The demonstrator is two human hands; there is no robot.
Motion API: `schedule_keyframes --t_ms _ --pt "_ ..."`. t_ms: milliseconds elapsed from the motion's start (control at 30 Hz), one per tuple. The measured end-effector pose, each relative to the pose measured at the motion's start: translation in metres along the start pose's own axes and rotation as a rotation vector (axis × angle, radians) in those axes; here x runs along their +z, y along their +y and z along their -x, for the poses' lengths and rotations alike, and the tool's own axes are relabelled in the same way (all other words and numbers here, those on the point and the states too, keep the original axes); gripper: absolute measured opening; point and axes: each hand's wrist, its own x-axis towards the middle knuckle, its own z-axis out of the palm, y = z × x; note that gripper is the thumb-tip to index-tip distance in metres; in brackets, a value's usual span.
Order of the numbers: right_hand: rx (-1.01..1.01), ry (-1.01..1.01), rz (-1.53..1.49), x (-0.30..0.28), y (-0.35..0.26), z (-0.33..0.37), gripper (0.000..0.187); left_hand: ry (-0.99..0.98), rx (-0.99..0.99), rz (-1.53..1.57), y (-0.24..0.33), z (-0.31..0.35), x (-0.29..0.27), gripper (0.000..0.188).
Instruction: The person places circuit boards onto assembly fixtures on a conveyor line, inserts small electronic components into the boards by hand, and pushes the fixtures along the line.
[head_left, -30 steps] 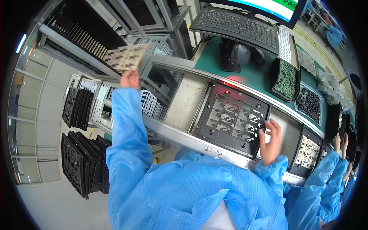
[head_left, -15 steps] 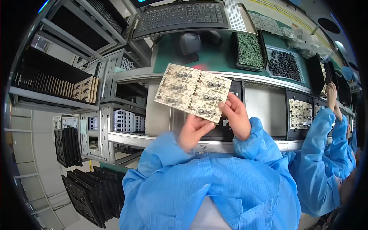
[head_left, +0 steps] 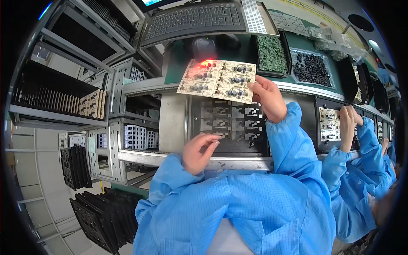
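A cream circuit board [head_left: 217, 80] with small blue and black parts is held up by its right edge in my right hand [head_left: 270, 97], thumb on top. Red light falls on the board's far left corner, just in front of a dark scanner [head_left: 204, 44]. My left hand [head_left: 199, 152] is off the board, fingers loosely apart and holding nothing. It hovers over the near left edge of a black fixture tray [head_left: 233, 146] with cut-outs, which lies on the rail line below the board.
A keyboard [head_left: 193, 20] sits on a raised shelf. Beyond the rail are a bin of green parts [head_left: 272, 53] and a bag of black parts [head_left: 312, 68]. At left, a rack [head_left: 91, 102] holds upright boards. A co-worker's hands [head_left: 349, 123] work over another board at right.
My left hand has let go of the circuit board and drawn down and left. My right hand has moved the board away from me, up to the scanner, whose red light now strikes it.
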Motion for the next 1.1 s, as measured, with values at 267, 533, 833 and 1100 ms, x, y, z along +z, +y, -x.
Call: schedule_keyframes --t_ms 267,533,833,1100 --pt "-0.037 -0.169 0.15 -0.027 0.012 0.059 0.051 0.272 0.026 -0.134 -0.01 0.009 -0.025 0.021" --pt "-0.059 0.106 0.269 -0.039 0.056 0.093 0.048 0.335 -0.019 -0.097 -0.029 0.012 -0.036 0.023" --pt "-0.342 0.291 1.359 -0.037 0.058 0.095 0.042 -0.017 0.263 -0.765 -0.009 -0.005 -0.019 0.046" --pt "-0.553 -0.15 1.23 -0.025 0.043 0.128 0.023 0.064 0.238 -0.856 -0.002 -0.017 -0.008 0.046"
